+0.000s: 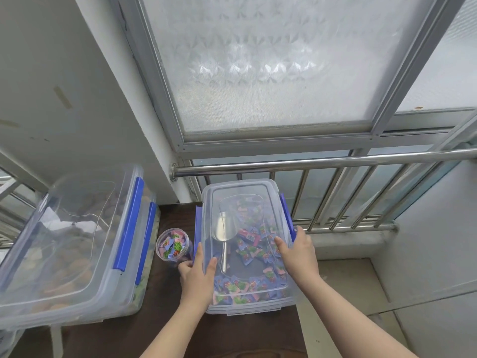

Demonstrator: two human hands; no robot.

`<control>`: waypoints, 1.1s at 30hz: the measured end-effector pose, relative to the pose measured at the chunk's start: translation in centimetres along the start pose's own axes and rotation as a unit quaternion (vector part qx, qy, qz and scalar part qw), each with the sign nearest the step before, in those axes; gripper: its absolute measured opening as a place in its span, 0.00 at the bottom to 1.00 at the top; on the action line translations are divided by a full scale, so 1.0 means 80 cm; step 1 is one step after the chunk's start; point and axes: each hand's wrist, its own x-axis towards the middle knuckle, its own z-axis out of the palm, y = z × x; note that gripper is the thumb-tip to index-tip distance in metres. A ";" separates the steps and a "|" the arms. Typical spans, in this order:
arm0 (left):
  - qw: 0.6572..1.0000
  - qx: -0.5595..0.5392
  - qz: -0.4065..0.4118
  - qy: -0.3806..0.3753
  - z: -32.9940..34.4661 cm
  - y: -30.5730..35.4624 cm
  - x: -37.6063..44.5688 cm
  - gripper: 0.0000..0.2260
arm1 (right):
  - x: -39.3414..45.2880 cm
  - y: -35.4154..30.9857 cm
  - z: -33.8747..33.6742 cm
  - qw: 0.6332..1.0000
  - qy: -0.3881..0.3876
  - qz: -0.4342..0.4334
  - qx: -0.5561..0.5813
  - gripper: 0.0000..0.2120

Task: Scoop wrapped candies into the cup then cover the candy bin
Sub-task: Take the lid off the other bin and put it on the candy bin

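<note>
The clear candy bin [247, 306] stands on a dark table with its transparent lid [242, 192] lying on top. Wrapped candies [247, 251] and a metal scoop [223, 233] show through the lid. My left hand [198, 275] grips the lid's left edge by the blue latch [198, 228]. My right hand [296, 251] grips the lid's right edge at the other blue latch [286, 210]. A small clear cup [173, 245] filled with wrapped candies stands just left of the bin, close to my left hand.
A larger clear bin [77, 244] with blue latches and brown contents sits at the left, its lid tilted. The dark table [154, 332] runs under both. A steel railing [335, 161] and a frosted window stand behind; a white ledge lies at the right.
</note>
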 end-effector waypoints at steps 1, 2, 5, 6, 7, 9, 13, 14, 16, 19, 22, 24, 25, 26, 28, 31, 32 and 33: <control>1.000 -0.005 0.009 0.007 0.001 0.002 -0.001 0.28 | 0.001 0.000 0.002 1.000 0.004 -0.007 -0.017 0.35; 1.000 -0.006 0.019 0.011 0.001 0.004 -0.002 0.28 | 0.001 -0.001 0.003 0.999 0.003 -0.009 -0.030 0.32; 0.999 -0.021 0.030 0.010 0.004 0.009 -0.006 0.30 | 0.000 0.004 0.009 0.999 0.011 -0.025 -0.041 0.24; 0.999 -0.027 0.026 0.011 0.005 0.011 -0.006 0.31 | -0.001 0.005 0.010 0.998 0.015 -0.030 -0.044 0.24; 0.999 -0.032 0.019 0.012 0.007 0.012 -0.007 0.32 | -0.002 0.008 0.011 0.998 0.022 -0.037 -0.043 0.25; 0.999 -0.037 0.000 0.016 0.008 0.015 -0.010 0.32 | -0.005 0.011 0.015 0.998 0.028 -0.041 -0.027 0.26; 0.999 -0.028 -0.012 0.029 0.011 0.016 -0.011 0.30 | -0.007 0.011 0.021 0.998 0.043 -0.048 -0.009 0.27; 0.999 -0.024 -0.015 0.034 0.012 0.016 -0.010 0.29 | -0.008 0.010 0.021 0.998 0.049 -0.050 -0.010 0.27; 0.999 -0.021 -0.023 0.042 0.014 0.017 -0.009 0.28 | -0.010 0.011 0.021 0.997 0.060 -0.055 -0.015 0.28; 0.998 -0.021 -0.032 0.051 0.016 0.019 -0.008 0.28 | -0.010 0.014 0.022 0.996 0.065 -0.060 -0.022 0.29; 0.998 -0.020 -0.036 0.047 0.015 0.022 -0.010 0.28 | -0.012 0.011 0.023 0.996 0.061 -0.061 -0.023 0.26; 0.998 -0.019 -0.037 0.045 0.014 0.024 -0.012 0.28 | -0.011 0.009 0.023 0.996 0.056 -0.058 -0.029 0.25; 0.998 -0.019 -0.035 0.044 0.014 0.024 -0.012 0.28 | -0.010 0.010 0.024 0.996 0.057 -0.060 -0.037 0.25; 0.998 -0.019 -0.034 0.041 0.014 0.025 -0.013 0.28 | -0.011 0.008 0.023 0.996 0.054 -0.056 -0.043 0.26; 0.999 -0.018 -0.031 0.033 0.012 0.026 -0.017 0.28 | -0.011 0.008 0.024 0.996 0.050 -0.056 -0.056 0.26; 0.999 -0.016 -0.025 0.022 0.008 0.026 -0.020 0.29 | -0.011 0.008 0.025 0.995 0.041 -0.054 -0.069 0.28; 0.999 -0.016 -0.024 0.019 0.005 0.028 -0.024 0.29 | -0.014 0.004 0.021 0.996 0.032 -0.045 -0.070 0.28; 0.999 -0.013 -0.023 0.019 0.003 0.027 -0.024 0.29 | -0.010 0.004 0.022 0.997 0.024 -0.041 -0.068 0.29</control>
